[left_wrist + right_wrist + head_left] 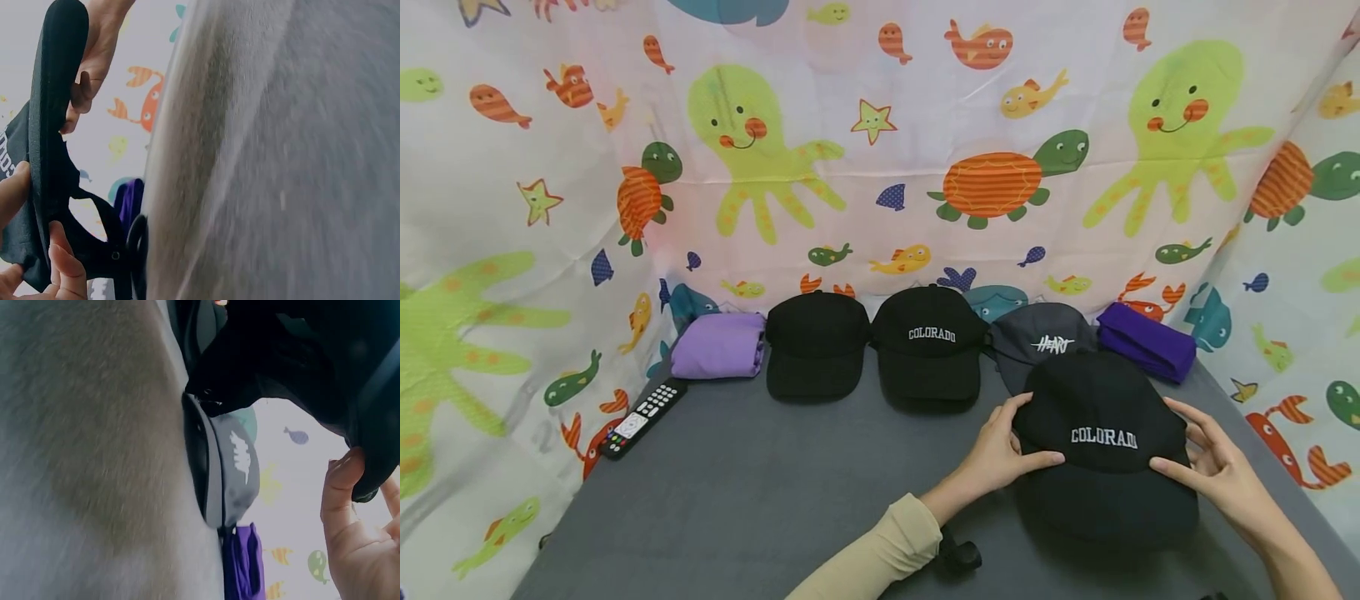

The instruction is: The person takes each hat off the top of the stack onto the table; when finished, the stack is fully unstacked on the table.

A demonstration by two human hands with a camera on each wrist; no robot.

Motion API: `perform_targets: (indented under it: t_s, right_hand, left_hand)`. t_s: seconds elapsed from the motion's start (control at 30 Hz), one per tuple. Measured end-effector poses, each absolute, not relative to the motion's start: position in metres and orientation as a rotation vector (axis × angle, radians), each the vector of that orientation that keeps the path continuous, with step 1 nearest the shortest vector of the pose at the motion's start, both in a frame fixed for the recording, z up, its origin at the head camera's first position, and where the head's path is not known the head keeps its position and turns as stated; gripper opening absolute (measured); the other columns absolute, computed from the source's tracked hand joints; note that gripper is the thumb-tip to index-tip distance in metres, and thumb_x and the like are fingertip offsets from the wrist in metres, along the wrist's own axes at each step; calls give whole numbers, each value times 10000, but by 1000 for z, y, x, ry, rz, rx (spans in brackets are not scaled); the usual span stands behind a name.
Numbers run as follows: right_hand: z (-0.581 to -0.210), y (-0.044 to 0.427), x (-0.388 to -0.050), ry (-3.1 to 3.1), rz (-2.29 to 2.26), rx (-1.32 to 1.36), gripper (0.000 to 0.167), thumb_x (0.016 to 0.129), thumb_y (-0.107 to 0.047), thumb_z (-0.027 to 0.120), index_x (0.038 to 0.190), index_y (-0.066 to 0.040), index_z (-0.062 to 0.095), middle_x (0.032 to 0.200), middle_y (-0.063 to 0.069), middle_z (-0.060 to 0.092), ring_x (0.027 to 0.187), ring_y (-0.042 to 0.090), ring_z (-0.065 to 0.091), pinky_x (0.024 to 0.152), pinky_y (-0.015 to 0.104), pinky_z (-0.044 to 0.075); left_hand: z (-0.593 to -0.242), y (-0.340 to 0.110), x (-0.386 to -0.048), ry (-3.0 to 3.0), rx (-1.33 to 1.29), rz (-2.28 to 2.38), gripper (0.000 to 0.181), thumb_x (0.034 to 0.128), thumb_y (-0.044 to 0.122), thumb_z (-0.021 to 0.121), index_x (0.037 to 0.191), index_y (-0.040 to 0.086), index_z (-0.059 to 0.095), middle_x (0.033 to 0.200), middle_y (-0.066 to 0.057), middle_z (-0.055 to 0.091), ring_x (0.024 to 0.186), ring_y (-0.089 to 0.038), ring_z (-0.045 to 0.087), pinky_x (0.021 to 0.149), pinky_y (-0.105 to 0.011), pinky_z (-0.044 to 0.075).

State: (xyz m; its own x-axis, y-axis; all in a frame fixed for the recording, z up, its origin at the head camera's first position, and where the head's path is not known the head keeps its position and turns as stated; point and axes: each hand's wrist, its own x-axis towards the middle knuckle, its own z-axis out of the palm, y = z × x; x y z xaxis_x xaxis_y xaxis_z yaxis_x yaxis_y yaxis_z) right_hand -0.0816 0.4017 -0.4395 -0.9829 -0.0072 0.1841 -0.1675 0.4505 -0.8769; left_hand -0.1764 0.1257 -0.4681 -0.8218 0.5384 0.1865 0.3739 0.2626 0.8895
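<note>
left hand (1000, 442) and right hand (1219, 468) grip a black colorado cap (1105, 408) over the tabletop (737, 483) — apparently not yet set down — while a plain cap (816, 346), second colorado cap (930, 346) and gray heart cap (1041, 333) (part hidden) sit lined up.

We hold an upright black cap (1101, 492), white "COLORADO" across its front, brim off the table (820, 483).

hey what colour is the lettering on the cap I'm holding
The lettering is white, seen best in the head view.
</note>
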Motion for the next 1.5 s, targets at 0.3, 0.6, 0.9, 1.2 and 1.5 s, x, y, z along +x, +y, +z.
perform_targets:
  t_s: [0.3,0.6,0.9,1.2,1.5]
  right_hand:
    - [-459,437,-57,-2602,1584,4,770,915,-28,554,1495,-273,111,1294,-149,286,968,-152,478,658,392,551]
    - [-463,472,-32,-2374,1760,201,774,871,183,468,1490,-157,149,1231,-175,422,930,-38,590,568,428,535]
    - [-466,487,-16,-2259,1665,194,764,812,277,447,1413,-180,328,1237,-205,431,957,-117,531,464,270,514]
    - [-477,498,-7,-2360,1689,-108,672,886,135,493,1303,-366,333,1010,-326,495,813,-126,540,504,287,514]
    - [-494,498,-13,-2530,1745,-289,626,950,-53,498,1283,-494,206,997,-345,397,756,-68,571,591,416,540]
  left_hand:
    - [-470,151,-157,2201,814,1614,762,771,327,757,1394,349,319,1232,56,411,496,4,484,469,-177,452]
    - [-456,175,-135,2027,718,1636,696,787,240,746,1358,359,366,1088,125,454,429,-28,484,426,-207,432]
    - [-455,198,-123,1804,589,1644,655,806,186,725,1313,401,371,767,48,625,464,-84,541,516,-236,480]
    - [-468,220,-132,1716,468,1660,627,800,105,718,1302,328,416,1098,115,534,555,-126,571,541,-250,506]
    - [-479,234,-143,2013,422,1477,629,754,182,776,1275,334,457,1165,34,465,890,-120,532,741,-272,458]
